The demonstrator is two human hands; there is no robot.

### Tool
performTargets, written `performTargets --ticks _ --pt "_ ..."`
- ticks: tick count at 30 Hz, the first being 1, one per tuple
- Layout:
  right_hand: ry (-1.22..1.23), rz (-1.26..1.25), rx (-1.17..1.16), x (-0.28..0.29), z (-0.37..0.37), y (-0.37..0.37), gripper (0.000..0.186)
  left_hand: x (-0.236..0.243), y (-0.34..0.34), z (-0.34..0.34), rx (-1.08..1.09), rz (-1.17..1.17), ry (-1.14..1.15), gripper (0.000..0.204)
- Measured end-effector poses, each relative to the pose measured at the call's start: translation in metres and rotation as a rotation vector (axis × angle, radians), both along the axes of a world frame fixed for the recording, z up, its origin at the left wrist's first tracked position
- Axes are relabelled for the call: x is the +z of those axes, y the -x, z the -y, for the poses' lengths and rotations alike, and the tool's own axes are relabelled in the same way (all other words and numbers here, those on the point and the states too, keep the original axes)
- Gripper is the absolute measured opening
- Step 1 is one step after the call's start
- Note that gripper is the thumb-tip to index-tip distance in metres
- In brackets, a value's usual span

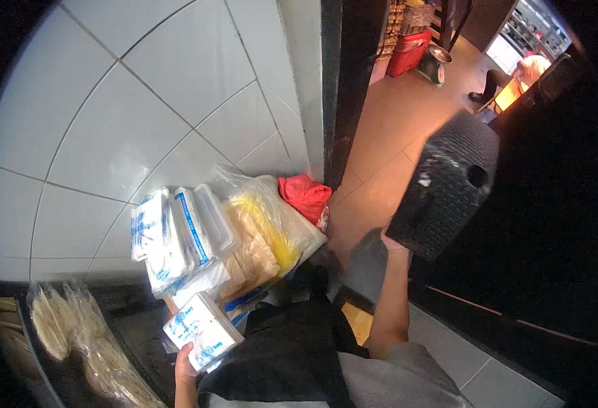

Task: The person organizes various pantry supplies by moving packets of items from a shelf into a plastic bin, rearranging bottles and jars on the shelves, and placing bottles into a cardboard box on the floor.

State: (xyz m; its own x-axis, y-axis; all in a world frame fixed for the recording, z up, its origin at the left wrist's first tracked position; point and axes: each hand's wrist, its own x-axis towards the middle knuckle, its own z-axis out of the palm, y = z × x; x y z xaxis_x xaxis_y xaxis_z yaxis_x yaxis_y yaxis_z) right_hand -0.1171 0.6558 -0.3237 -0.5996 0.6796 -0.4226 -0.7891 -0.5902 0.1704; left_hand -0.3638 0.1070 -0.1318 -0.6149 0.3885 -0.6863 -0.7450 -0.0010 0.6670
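My left hand [186,367] grips the near edge of a stack of flat white packets [202,331] with blue print, low in front of me. Its thumb lies along the edge of the stack. My right arm reaches forward, and my right hand [393,243] holds the lower corner of a black textured box-like object [448,183] with a round hole in it. Most of the right fingers are hidden behind that object. Beyond my left hand lie more white packs with blue print [166,238] and a clear plastic container [215,219].
Clear bags [261,228] with tan and yellow contents lean by the tiled wall [156,122], beside a red bundle [305,197]. Long bagged goods [88,333] lie at lower left. Through the doorway are a scale [435,64], a red container [407,53] and a person [530,71].
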Motion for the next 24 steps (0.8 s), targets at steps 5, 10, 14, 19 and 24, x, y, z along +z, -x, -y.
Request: performTargets --ticks 5,10,14,19,24 --pt "0.204 -0.351 -0.02 -0.057 -0.027 0.051 0.03 -0.03 0.004 0.009 -0.017 0.052 0.005 0.065" --pt "0.544 -0.683 0.158 -0.05 -0.012 0.123 0.028 -0.032 0.003 -0.005 -0.074 0.051 0.047 0.063" --pt "0.19 0.151 0.111 0.035 0.042 0.098 0.039 -0.001 -0.001 0.027 0.044 -0.043 0.086 0.061" --pt "0.223 0.055 -0.102 -0.003 -0.008 0.012 0.028 -0.007 -0.006 0.011 0.051 -0.03 0.088 0.06" --pt "0.42 -0.444 0.12 0.022 0.006 0.104 0.018 -0.025 0.003 0.035 0.081 0.054 0.076 0.058"
